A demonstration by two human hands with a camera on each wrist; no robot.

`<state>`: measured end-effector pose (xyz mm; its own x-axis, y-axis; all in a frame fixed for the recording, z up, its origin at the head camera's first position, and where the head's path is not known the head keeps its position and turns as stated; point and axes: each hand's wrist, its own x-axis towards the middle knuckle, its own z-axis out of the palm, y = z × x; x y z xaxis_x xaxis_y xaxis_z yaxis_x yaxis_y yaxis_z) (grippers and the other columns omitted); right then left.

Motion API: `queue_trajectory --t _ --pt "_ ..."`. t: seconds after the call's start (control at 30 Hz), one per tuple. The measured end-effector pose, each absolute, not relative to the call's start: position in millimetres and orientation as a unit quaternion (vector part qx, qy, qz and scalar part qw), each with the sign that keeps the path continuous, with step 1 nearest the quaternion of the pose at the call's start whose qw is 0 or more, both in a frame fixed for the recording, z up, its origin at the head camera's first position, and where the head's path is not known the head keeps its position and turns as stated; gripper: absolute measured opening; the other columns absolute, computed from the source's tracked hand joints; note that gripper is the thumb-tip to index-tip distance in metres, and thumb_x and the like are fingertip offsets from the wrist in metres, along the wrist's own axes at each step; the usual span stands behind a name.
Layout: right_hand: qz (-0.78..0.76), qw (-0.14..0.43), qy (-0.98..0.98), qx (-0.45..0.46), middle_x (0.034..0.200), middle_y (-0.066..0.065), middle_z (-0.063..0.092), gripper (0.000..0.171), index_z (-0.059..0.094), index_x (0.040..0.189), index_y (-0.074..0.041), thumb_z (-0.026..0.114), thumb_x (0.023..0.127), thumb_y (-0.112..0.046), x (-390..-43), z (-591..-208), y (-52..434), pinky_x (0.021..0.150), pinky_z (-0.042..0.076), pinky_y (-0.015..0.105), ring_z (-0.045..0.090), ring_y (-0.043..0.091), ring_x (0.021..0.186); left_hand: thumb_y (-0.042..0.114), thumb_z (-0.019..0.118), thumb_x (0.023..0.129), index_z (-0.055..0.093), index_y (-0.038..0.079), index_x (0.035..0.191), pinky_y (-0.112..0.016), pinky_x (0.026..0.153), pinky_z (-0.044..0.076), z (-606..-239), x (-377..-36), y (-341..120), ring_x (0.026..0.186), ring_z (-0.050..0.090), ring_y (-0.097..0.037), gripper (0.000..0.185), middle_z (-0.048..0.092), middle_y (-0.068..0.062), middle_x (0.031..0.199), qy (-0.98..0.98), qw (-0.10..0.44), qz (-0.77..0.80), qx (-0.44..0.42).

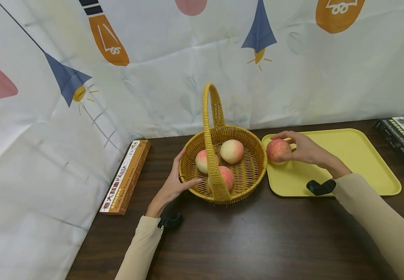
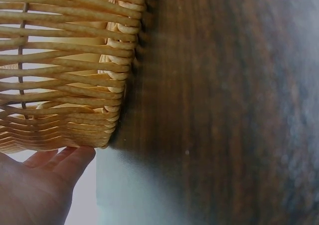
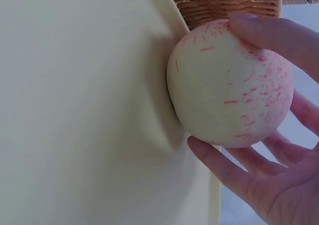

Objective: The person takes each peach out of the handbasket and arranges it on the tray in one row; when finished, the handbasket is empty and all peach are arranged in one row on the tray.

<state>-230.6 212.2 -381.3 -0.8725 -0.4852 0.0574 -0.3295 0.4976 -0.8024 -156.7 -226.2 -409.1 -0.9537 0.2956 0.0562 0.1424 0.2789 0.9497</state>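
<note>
Peach point(image 1: 277, 151): held in your right hand point(image 1: 301, 147), over the left end of the yellow tray point(image 1: 345, 163) and just beside the wicker basket point(image 1: 262, 165); whether it touches the tray is hard to tell.
Peach colouring: speckled red-pink in the head view, mostly cream with pink flecks in your right wrist view.
Right hand: your thumb and fingers grasp the peach from opposite sides.
Left hand point(image 1: 172, 186): you grasp the left side of the basket, thumb over the rim and fingers against the outer wall.
Basket: upright on the dark brown table point(image 1: 251, 241), its tall handle point(image 1: 206, 116) arching over the opening.
Basket contents: three more peaches, one towards the back point(image 1: 232, 151), one at the left point(image 1: 201, 161) and one at the front point(image 1: 227, 179), the last two partly hidden by the handle.
Left of you: a brown and white pasta box point(image 1: 125, 179), well apart from the basket.
Right of you: a black box point(image 1: 403, 144), just beyond the tray's right end.
Your wrists: beige sleeves point(image 1: 373, 217) and a black device point(image 1: 320, 188) at each.
Backdrop: white cloth point(image 1: 174, 85) printed with bulbs and rockets.
</note>
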Motion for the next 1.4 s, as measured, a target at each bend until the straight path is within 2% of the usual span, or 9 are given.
queue_trajectory --t 0.17,0.33,0.47,0.57,0.7,0.87,1.0,1.17,1.4 --pt "-0.438 0.084 0.863 -0.236 0.151 0.022 0.047 0.066 0.059 0.141 -0.001 0.09 0.084 -0.013 -230.8 -380.8 212.4 0.084 0.057 0.035 0.052 0.049 0.129 0.038 0.086 0.088 0.003 0.026 0.169 -0.058 0.115 0.035 -408.8 -155.9 -226.0 0.151 0.033 -0.037 0.117 0.014 -0.013 0.171 0.793 0.067 0.589 0.138" --pt "-0.431 0.07 0.865 -0.246 0.147 0.024 0.047 0.065 0.06 0.14 0.001 0.09 0.083 -0.009 -230.4 -378.3 212.6 0.091 0.058 0.051 0.053 0.05 0.128 0.039 0.086 0.087 0.003 0.027 0.169 -0.058 0.116 0.034 -409.2 -155.8 -226.0 0.151 0.032 -0.036 0.117 0.015 -0.013 0.171 0.794 0.065 0.589 0.138" --pt "-0.422 0.038 0.866 -0.266 0.145 0.025 0.047 0.065 0.059 0.14 0.0 0.089 0.083 -0.007 -227.0 -367.2 207.8 0.1 0.047 0.068 0.052 0.051 0.13 0.038 0.086 0.087 0.003 0.027 0.169 -0.059 0.116 0.034 -409.6 -156.7 -226.2 0.151 0.032 -0.037 0.117 0.015 -0.013 0.171 0.792 0.066 0.591 0.14" --pt "-0.415 -0.002 0.861 -0.294 0.144 0.023 0.048 0.065 0.06 0.14 -0.002 0.09 0.082 -0.008 -221.6 -352.4 198.0 0.103 0.04 0.072 0.051 0.05 0.131 0.037 0.086 0.088 0.002 0.026 0.169 -0.058 0.116 0.034 -409.7 -157.0 -226.6 0.151 0.032 -0.036 0.117 0.015 -0.013 0.171 0.79 0.066 0.593 0.141" --pt "-0.427 -0.049 0.837 -0.34 0.14 0.016 0.054 0.063 0.063 0.138 -0.006 0.091 0.081 -0.006 -208.7 -329.0 173.4 0.105 0.041 0.066 0.051 0.042 0.132 0.039 0.086 0.087 0.002 0.026 0.169 -0.058 0.117 0.033 -409.8 -156.3 -227.0 0.152 0.03 -0.036 0.118 0.014 -0.013 0.171 0.792 0.066 0.591 0.138" --pt "-0.448 -0.069 0.795 -0.404 0.138 0.009 0.058 0.061 0.066 0.135 -0.008 0.091 0.081 -0.005 -188.2 -318.6 131.9 0.104 0.046 0.058 0.052 0.03 0.132 0.04 0.086 0.088 0.002 0.026 0.169 -0.058 0.116 0.033 -409.7 -155.8 -226.2 0.152 0.03 -0.035 0.117 0.013 -0.012 0.171 0.794 0.067 0.589 0.137" --pt "-0.441 -0.051 0.775 -0.449 0.136 0.009 0.059 0.056 0.067 0.131 -0.007 0.092 0.081 -0.007 -176.9 -331.7 99.2 0.1 0.05 0.055 0.053 0.027 0.129 0.039 0.085 0.088 0.002 0.026 0.169 -0.058 0.115 0.035 -410.0 -156.1 -226.1 0.15 0.033 -0.037 0.116 0.015 -0.013 0.171 0.791 0.068 0.592 0.138" --pt "-0.398 -0.026 0.791 -0.464 0.133 0.013 0.059 0.053 0.068 0.126 -0.001 0.09 0.078 -0.002 -173.2 -351.4 73.7 0.101 0.05 0.053 0.057 0.032 0.125 0.043 0.085 0.088 0.002 0.027 0.169 -0.057 0.117 0.033 -409.9 -156.6 -225.6 0.152 0.03 -0.035 0.117 0.014 -0.012 0.171 0.793 0.069 0.589 0.138" --pt "-0.374 0.004 0.797 -0.474 0.124 0.01 0.063 0.051 0.072 0.121 -0.006 0.093 0.075 -0.005 -175.3 -365.5 59.7 0.102 0.05 0.048 0.061 0.028 0.118 0.044 0.086 0.087 0.003 0.028 0.169 -0.057 0.118 0.032 -410.2 -156.6 -226.6 0.153 0.028 -0.034 0.117 0.014 -0.011 0.172 0.794 0.066 0.589 0.137"
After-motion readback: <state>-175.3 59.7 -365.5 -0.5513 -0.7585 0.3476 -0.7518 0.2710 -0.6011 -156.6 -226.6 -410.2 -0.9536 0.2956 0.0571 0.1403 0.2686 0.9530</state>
